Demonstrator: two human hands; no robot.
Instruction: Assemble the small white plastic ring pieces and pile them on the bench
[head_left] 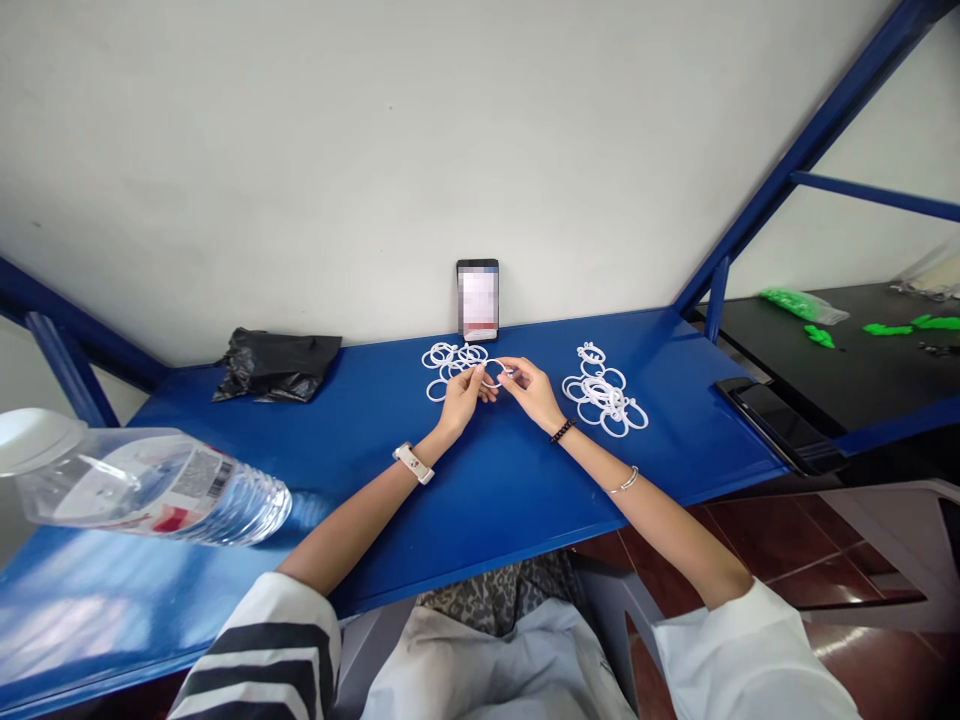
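Between my two hands is a white plastic ring (493, 362), held above the blue table (480, 500). The fingers of my left hand (462, 398) pinch its left side. On its right side, my right hand (534, 388) grips it near a small knob or clasp, too small to make out. Just behind my left hand lies a loose group of similar white rings (438, 390), partly hidden by that hand. To the right of my right hand sits a bigger heap of white rings (604, 392), overlapping one another.
A phone (478, 300) leans upright against the wall. A black plastic bag (277, 365) lies at the back left, and a large water bottle (157, 480) stands at the left. Another dark phone (776, 420) rests at the right edge. Green pieces (802, 305) lie on a black table beyond.
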